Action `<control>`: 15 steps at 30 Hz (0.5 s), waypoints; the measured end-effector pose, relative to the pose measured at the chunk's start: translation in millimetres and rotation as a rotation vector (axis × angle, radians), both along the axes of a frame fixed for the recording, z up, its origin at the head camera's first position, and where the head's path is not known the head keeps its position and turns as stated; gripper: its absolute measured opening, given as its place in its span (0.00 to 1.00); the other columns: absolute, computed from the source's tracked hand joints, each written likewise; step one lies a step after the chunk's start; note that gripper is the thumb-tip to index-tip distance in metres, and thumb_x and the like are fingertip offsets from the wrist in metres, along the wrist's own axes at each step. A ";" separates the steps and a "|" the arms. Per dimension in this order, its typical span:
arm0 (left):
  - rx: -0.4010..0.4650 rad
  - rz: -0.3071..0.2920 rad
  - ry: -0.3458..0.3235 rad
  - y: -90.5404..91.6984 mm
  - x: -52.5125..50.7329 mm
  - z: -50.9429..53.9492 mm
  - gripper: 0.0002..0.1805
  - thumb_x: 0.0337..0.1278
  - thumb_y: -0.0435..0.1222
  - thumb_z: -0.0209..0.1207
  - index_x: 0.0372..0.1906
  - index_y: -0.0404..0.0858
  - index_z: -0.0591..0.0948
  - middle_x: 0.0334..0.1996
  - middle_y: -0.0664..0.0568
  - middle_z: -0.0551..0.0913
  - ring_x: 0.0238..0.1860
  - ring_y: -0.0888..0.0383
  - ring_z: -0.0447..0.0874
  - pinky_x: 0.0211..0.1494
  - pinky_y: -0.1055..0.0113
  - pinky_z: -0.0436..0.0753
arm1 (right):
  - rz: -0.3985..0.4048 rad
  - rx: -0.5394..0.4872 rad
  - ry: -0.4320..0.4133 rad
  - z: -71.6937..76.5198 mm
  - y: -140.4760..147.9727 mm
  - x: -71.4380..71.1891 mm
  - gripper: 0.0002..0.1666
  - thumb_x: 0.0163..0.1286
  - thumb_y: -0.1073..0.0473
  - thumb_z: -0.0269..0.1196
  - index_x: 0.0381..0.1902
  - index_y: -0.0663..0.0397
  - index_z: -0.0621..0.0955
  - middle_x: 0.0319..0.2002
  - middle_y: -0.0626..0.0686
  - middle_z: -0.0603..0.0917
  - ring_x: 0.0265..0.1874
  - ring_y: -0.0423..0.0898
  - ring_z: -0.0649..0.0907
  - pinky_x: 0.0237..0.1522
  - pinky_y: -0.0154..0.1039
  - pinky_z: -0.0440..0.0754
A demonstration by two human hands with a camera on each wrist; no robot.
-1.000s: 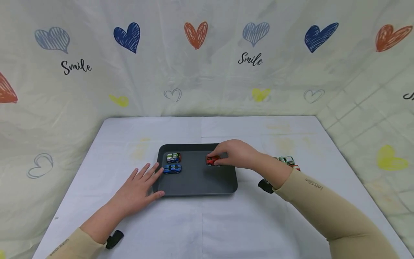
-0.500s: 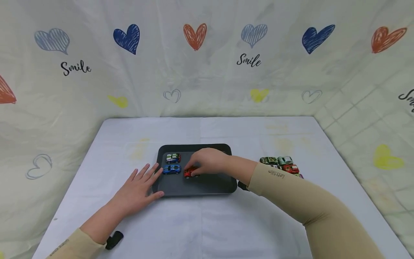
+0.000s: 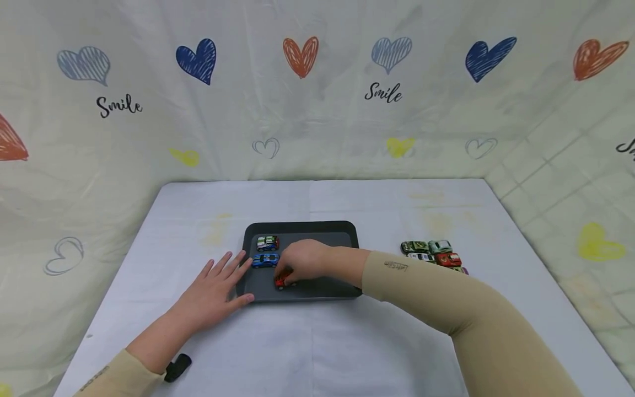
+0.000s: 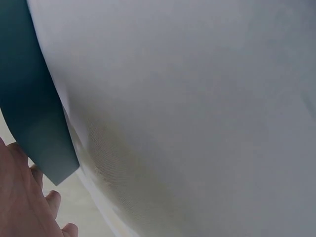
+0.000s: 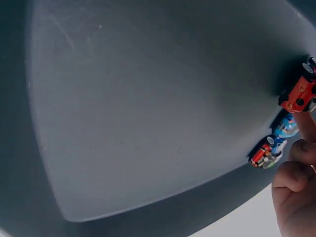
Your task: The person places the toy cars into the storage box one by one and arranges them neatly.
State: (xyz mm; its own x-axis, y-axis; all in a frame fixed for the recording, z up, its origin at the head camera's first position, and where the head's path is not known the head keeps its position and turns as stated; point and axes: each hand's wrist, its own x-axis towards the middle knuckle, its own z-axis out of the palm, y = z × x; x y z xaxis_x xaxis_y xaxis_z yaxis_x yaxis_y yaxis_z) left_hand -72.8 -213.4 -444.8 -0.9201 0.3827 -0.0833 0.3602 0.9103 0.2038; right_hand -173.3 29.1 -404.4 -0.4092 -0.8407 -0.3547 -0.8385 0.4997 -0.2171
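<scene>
My right hand pinches a red toy car low over the left part of a dark grey tray. In the right wrist view, the red car's side shows at the right edge beside my fingers. Just behind it on the tray sits a blue toy car, and beyond that a white, green and red toy car. My left hand lies with fingers spread at the tray's left edge. In the left wrist view, part of that hand touches or nearly touches the tray wall.
To the right of the tray, several toy cars stand grouped on the white tablecloth: a camouflage green one, a pale green one, a white one and a red one. My right sleeve partly covers the group.
My right hand has carried the red toy car leftward and toward me across the tray, to the near side of the blue car. My left hand has stayed in place.
</scene>
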 end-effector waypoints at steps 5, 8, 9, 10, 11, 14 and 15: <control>-0.004 -0.002 -0.011 0.4 0.2 0.7 0.45 0.64 0.64 0.53 0.79 0.48 0.56 0.79 0.51 0.50 0.78 0.43 0.44 0.76 0.39 0.46 | 0.036 0.011 0.026 0.4 -6.2 1.3 0.16 0.69 0.46 0.66 0.54 0.34 0.86 0.48 0.37 0.85 0.44 0.34 0.80 0.49 0.32 0.80; -0.006 0.000 -0.019 0.6 0.1 0.1 0.46 0.64 0.65 0.52 0.79 0.48 0.56 0.79 0.52 0.49 0.78 0.43 0.44 0.76 0.39 0.46 | 0.044 0.016 0.028 0.3 -9.9 2.4 0.17 0.68 0.45 0.67 0.54 0.34 0.86 0.47 0.37 0.85 0.42 0.34 0.79 0.47 0.31 0.79; -0.005 0.001 -0.020 0.6 0.2 0.1 0.46 0.64 0.66 0.51 0.79 0.48 0.56 0.79 0.52 0.49 0.78 0.43 0.44 0.76 0.39 0.46 | 0.045 0.023 0.023 0.3 -10.9 2.4 0.18 0.68 0.45 0.67 0.55 0.33 0.86 0.47 0.37 0.84 0.42 0.33 0.78 0.46 0.31 0.79; -0.005 0.001 -0.022 0.6 0.2 -0.1 0.46 0.64 0.66 0.50 0.79 0.49 0.56 0.79 0.52 0.49 0.78 0.43 0.43 0.76 0.39 0.46 | 0.050 0.032 0.018 0.4 -11.7 2.1 0.18 0.68 0.45 0.67 0.56 0.33 0.85 0.47 0.37 0.84 0.41 0.33 0.78 0.45 0.31 0.79; -0.001 0.001 -0.022 0.5 0.1 -0.2 0.46 0.64 0.66 0.50 0.79 0.48 0.56 0.79 0.52 0.49 0.78 0.43 0.43 0.76 0.39 0.46 | 0.056 0.041 0.013 0.4 -12.4 1.3 0.19 0.68 0.45 0.67 0.57 0.33 0.85 0.47 0.37 0.84 0.41 0.34 0.78 0.45 0.31 0.79; 0.000 -0.003 -0.020 0.1 0.4 0.4 0.46 0.64 0.67 0.49 0.79 0.48 0.55 0.79 0.52 0.49 0.78 0.43 0.43 0.76 0.39 0.46 | 0.076 0.063 -0.020 1.2 -14.1 -3.0 0.22 0.68 0.49 0.67 0.60 0.34 0.83 0.49 0.38 0.83 0.42 0.34 0.78 0.48 0.31 0.78; 0.002 -0.002 -0.020 0.1 0.4 0.5 0.46 0.64 0.67 0.49 0.79 0.48 0.55 0.79 0.52 0.49 0.78 0.44 0.43 0.76 0.39 0.46 | 0.085 0.066 -0.031 1.6 -14.9 -4.6 0.22 0.69 0.50 0.67 0.60 0.34 0.82 0.50 0.38 0.83 0.43 0.34 0.78 0.49 0.31 0.78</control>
